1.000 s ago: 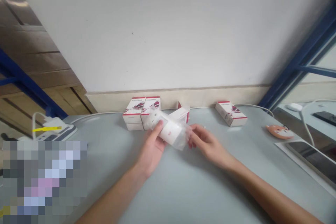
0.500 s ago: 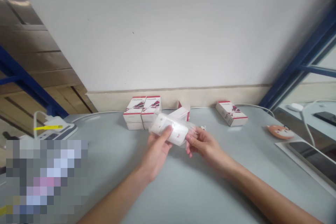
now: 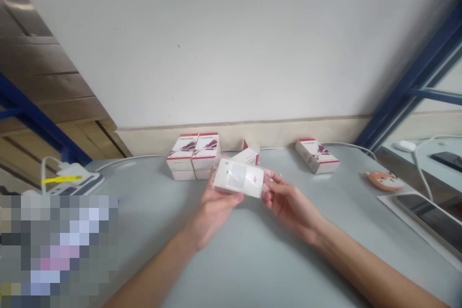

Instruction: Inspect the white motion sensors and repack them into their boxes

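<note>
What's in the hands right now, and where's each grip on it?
A white device in clear plastic: the left hand supports its left end from below, and the right hand pinches its right end.

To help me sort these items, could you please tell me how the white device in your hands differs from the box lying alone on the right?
The white device is held up between the left hand and right hand, whereas the box lies on the table. The device is rounded with a frosted window; the box is square-cornered with red edge stripes. Both are mostly white with red markings.
</note>
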